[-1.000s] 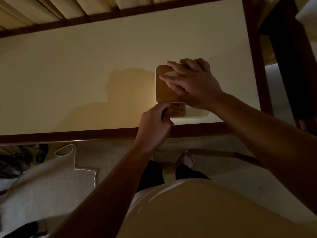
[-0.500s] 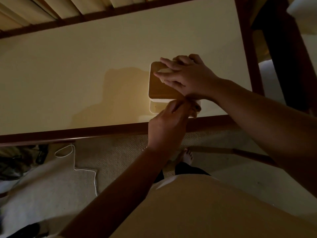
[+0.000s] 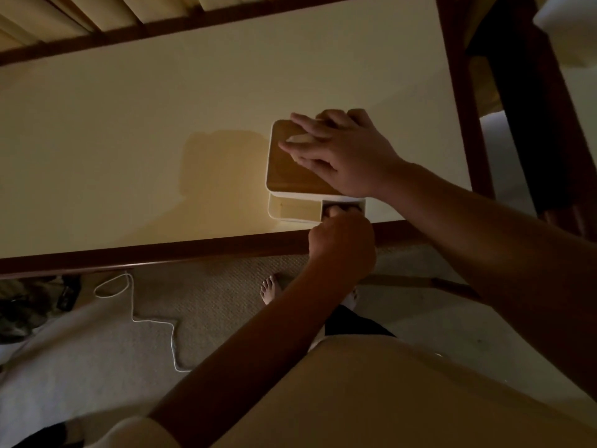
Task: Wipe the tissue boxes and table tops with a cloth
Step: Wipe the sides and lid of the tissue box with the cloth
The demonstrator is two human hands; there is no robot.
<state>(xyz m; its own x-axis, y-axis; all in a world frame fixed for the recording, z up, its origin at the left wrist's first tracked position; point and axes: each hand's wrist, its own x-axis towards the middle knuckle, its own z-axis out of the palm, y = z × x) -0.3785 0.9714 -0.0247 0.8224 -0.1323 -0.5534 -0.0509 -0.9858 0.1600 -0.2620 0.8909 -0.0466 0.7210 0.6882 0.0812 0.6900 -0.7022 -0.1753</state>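
A tissue box (image 3: 292, 211) with a white body and a wooden lid (image 3: 290, 169) stands near the front edge of the cream table top (image 3: 145, 124). My right hand (image 3: 344, 155) lies flat on the lid with straight fingers, over the pale tissue slot. My left hand (image 3: 342, 248) is curled and presses a small cloth (image 3: 343, 206) against the right end of the box's front wall. Most of the cloth is hidden by my fingers.
A dark wooden rim (image 3: 161, 250) frames the table. A dark chair (image 3: 529, 124) stands to the right. Below on the carpet lie a white cable (image 3: 135, 315), a dark bundle (image 3: 29, 305) at the left, and my bare feet (image 3: 271, 287).
My left hand with the cloth has slid rightward along the box's front wall, from its middle to its right corner. My right hand stays on the lid.
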